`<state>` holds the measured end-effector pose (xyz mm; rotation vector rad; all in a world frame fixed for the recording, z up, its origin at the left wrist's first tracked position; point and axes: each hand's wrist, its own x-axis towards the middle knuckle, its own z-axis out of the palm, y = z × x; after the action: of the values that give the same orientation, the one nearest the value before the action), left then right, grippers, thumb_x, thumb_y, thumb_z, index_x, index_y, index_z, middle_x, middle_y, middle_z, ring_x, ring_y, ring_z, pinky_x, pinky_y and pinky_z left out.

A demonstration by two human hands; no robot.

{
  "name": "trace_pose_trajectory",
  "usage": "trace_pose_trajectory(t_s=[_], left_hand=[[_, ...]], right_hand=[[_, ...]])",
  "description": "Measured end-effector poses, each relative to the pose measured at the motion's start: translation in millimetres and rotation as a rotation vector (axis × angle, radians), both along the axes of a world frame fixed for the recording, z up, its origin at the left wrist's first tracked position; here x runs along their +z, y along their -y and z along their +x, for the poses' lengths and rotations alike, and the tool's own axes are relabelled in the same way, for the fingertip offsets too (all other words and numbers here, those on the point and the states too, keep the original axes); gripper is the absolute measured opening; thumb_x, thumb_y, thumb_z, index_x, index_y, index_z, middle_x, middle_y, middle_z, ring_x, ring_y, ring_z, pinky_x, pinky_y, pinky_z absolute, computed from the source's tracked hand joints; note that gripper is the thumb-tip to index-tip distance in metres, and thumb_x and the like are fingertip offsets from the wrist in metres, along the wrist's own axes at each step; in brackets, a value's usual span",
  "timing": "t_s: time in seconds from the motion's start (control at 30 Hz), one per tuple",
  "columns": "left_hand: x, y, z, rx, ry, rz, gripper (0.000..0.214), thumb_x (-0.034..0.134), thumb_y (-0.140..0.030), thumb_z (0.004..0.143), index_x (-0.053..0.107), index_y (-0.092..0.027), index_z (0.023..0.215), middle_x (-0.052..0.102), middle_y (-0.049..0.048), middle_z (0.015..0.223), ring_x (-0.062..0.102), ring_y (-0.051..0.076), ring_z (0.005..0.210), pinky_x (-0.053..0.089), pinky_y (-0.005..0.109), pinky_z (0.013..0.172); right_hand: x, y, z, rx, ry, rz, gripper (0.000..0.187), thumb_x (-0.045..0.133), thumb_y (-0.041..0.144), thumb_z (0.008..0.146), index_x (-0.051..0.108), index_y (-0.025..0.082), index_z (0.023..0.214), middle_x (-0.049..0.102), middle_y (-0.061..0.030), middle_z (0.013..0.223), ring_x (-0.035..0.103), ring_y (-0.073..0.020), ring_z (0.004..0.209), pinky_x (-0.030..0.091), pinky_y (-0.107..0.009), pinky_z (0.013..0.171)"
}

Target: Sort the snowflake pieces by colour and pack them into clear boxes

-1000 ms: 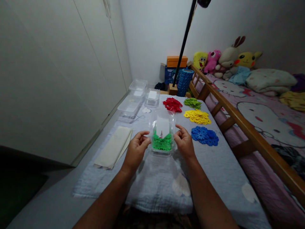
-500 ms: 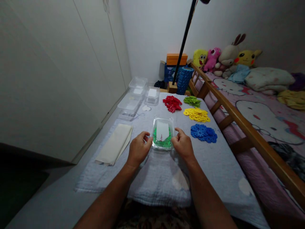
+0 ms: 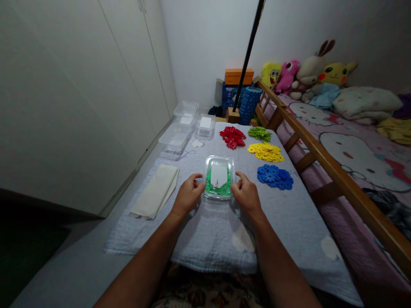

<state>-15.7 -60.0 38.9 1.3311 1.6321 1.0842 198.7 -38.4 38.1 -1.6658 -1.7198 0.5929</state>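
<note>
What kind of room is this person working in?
It looks like a bedroom, perhaps a child's: there is a bed with a wooden rail, printed pink bedding and a row of plush toys along the wall.

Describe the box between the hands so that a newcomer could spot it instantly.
Find the cloth-covered table beside the wooden bed rail. Near its middle, between the left hand and right hand, is a clear plastic box. Unlike the clear boxes at the table's far left, it shows bright green pieces.
</note>
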Motion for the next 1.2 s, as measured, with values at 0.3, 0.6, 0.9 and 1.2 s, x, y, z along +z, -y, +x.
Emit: trace_pose_trajectory(t_s=[0.3, 0.6, 0.9, 1.2], left_hand=[[1.0, -15.5, 2.8, -0.019, -0.079, -0.025, 0.041, 0.056, -0.023, 0.077, 0.067, -0.015, 0.116, 0.055, -0.0045, 0.061, 0.055, 0.015, 0.059, 0.036, 0.026, 0.057], [-1.2, -4.7, 21.2, 0.084, -0.089, 0.025, 0.044, 0.047, -0.031, 0.088, 0.065, -0.013, 0.124, 0.052, -0.0047, 0.06, 0.055, 0.017, 0.06, 0.035, 0.026, 0.061], [-5.9, -2.7, 25.0, 0.107, -0.034, 0.049, 0.046, 0.049, -0.037, 0.089, 0.064, -0.012, 0.125, 0.053, -0.0046, 0.058, 0.054, 0.016, 0.056, 0.037, 0.026, 0.059], [-11.1, -3.0, 25.3, 0.109, 0.001, 0.06, 0.048, 0.051, -0.041, 0.091, 0.064, -0.012, 0.127, 0.053, -0.0043, 0.057, 0.053, 0.016, 0.055, 0.037, 0.025, 0.056]], right_hand=[[-1.6, 4.9, -6.8, -0.043, -0.079, 0.007, 0.06, 0.049, 0.024, 0.078, 0.06, 0.01, 0.135, 0.051, 0.006, 0.055, 0.053, -0.0168, 0.053, 0.037, -0.027, 0.058], [-5.3, 5.5, -13.2, -0.1, -0.057, 0.009, 0.057, 0.047, 0.023, 0.078, 0.062, 0.011, 0.132, 0.052, 0.0051, 0.054, 0.052, -0.0176, 0.053, 0.035, -0.027, 0.057], [-4.8, 7.7, -17.6, -0.108, -0.135, -0.001, 0.055, 0.047, 0.042, 0.09, 0.061, 0.011, 0.133, 0.05, 0.0058, 0.052, 0.049, -0.0165, 0.05, 0.031, -0.026, 0.055], [-7.3, 8.8, -17.6, -0.097, -0.217, -0.033, 0.058, 0.05, 0.046, 0.091, 0.058, 0.01, 0.136, 0.049, 0.0067, 0.052, 0.049, -0.0162, 0.049, 0.031, -0.025, 0.052]])
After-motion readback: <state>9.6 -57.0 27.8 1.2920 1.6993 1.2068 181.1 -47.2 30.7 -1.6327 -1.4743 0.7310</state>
